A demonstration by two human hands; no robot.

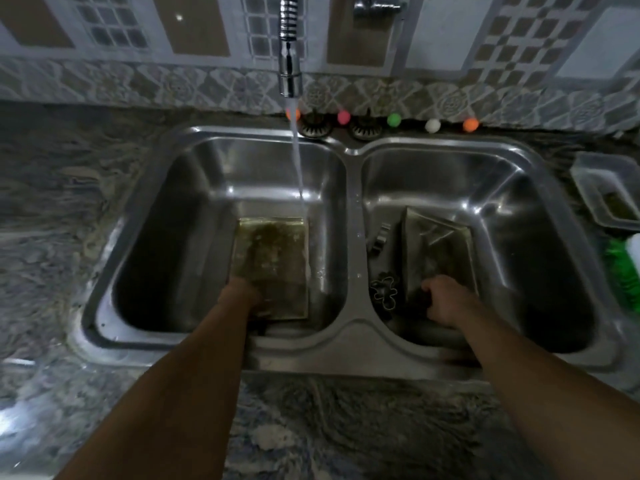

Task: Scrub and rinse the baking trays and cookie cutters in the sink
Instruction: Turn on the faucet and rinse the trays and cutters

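Your left hand (247, 292) holds the greasy tray (273, 265) under running water (298, 161); your right hand (445, 299) seems to grip the stacked trays (440, 244), fingers curled.

Grimy baking tray (273, 261) lies in left basin, under running water.

No legible text (frame dim, blurred).

The double sink (353, 327) is stainless steel, smooth and shiny with bright reflections. The faucet (290, 46) is glossy chrome, ribbed on its upper part. The baking tray (277, 258) in the left basin is dull metal with a stained, greenish surface. The counter (62, 202) looks like polished, veined stone. The wall tiles (194, 26) are glossy.
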